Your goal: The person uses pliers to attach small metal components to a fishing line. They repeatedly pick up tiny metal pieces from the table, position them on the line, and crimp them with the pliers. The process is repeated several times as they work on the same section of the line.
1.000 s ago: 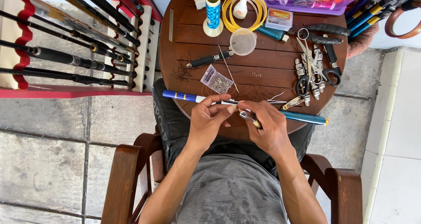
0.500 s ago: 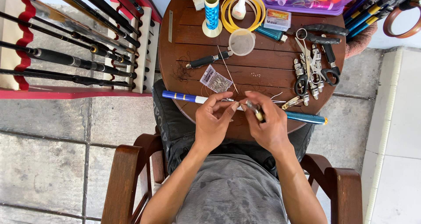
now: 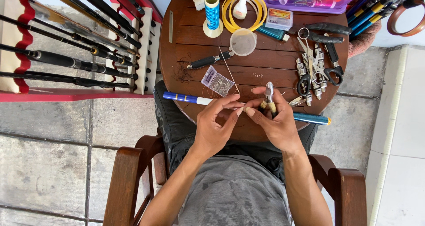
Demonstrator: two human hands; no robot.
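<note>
Left hand [image 3: 214, 126] pinched the rod [image 3: 186, 98]; right hand [image 3: 276, 124] gripped pliers [image 3: 268, 94]. Risk: the pliers might slip, marring the rod.

Can't make out what my left hand [image 3: 212, 128] pinches, too small; pliers [image 3: 269, 97] handles buried in my right hand [image 3: 276, 124]; blue rod [image 3: 195, 99] middle hidden behind both
</note>
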